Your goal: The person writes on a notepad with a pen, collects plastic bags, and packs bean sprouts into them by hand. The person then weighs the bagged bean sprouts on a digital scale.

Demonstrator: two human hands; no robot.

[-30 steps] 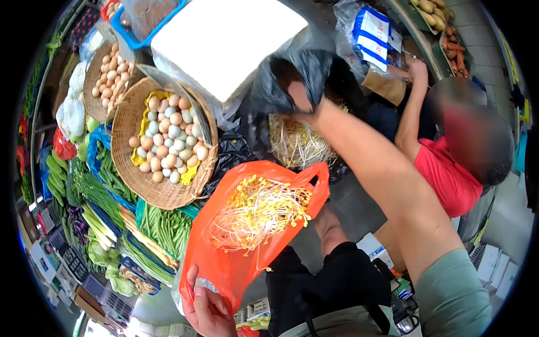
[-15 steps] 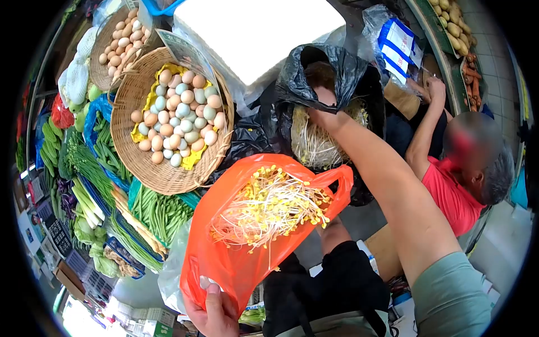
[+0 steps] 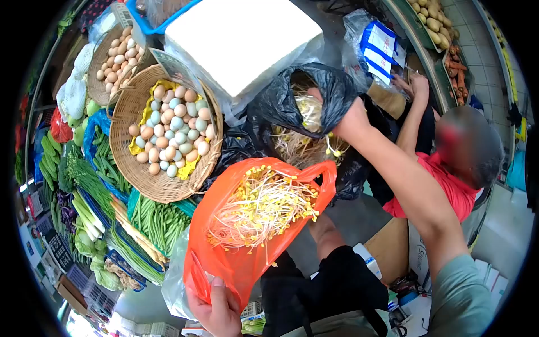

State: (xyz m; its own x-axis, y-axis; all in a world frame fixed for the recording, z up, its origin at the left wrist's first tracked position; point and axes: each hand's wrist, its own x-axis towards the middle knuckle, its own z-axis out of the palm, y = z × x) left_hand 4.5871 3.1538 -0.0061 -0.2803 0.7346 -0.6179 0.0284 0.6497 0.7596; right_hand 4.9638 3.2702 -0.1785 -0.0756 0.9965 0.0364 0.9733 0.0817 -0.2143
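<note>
My left hand [image 3: 216, 306] pinches the rim of an orange plastic bag [image 3: 196, 241], holding it open at the lower middle. Inside lies a heap of yellow-headed bean sprouts [image 3: 264, 205] with long white stems. Further up, my right hand [image 3: 352, 119] reaches into a black plastic bag [image 3: 337, 90]. Its fingers, partly hidden by the black plastic, are closed at a clump of bean sprouts [image 3: 309, 109]. More sprouts and their roots [image 3: 292, 143] show beneath the black bag's fold, and a few stems stick out beside my hand.
A wicker basket [image 3: 126, 151] of eggs stands left, with another egg basket [image 3: 95, 70] behind. A white foam box [image 3: 241, 42] is at the back. Green beans [image 3: 160, 224] and other vegetables line the left. A person in a red shirt [image 3: 449, 194] sits at right.
My right hand has drawn back to the right, and the black bag's fold has moved with it. The sprouts there are disturbed. My left hand still holds the orange bag.
</note>
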